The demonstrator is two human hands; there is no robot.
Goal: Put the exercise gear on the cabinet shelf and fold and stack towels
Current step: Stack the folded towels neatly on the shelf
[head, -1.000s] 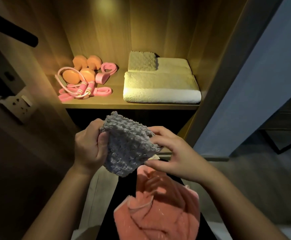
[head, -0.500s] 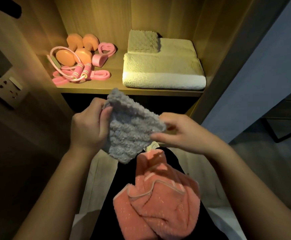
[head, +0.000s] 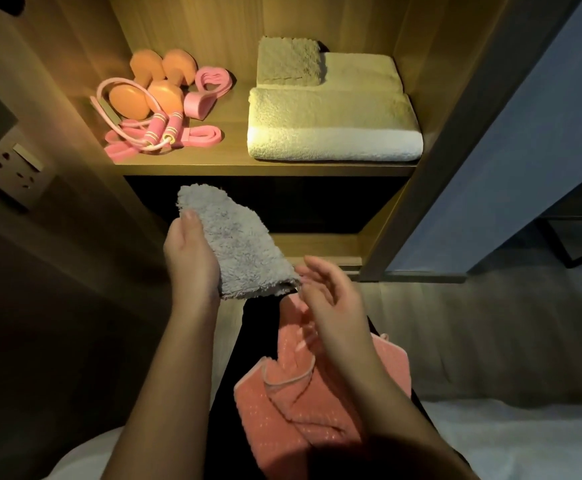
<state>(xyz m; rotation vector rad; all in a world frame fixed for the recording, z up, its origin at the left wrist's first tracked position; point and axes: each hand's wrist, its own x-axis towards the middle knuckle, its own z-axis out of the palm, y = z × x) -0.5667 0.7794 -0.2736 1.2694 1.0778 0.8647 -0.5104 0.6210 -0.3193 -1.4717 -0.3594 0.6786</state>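
Note:
My left hand [head: 191, 259] grips a small folded grey towel [head: 236, 244] below the lit cabinet shelf [head: 234, 166], thumb lying on top of it. My right hand [head: 331, 299] hovers just right of the towel's lower corner, fingers relaxed, holding nothing. A crumpled coral-pink towel [head: 303, 410] lies on my lap under the right forearm. On the shelf's left sit orange dumbbells [head: 151, 86], a pink jump rope [head: 159, 131] and pink resistance bands [head: 210, 88]. On its right lies a folded cream towel [head: 331, 126] with a smaller folded towel [head: 288, 60] behind it.
A wall socket plate [head: 12, 168] is on the left wall. The cabinet's right side panel [head: 431, 133] slants down beside a blue-grey wall [head: 525, 150]. A dark lower compartment [head: 265, 202] opens under the shelf. White bedding [head: 507, 441] lies at the bottom right.
My right hand has let go of the grey towel and drawn back to the right. The left hand alone now holds it, folded flatter. The view tilted, so the shelf appears closer.

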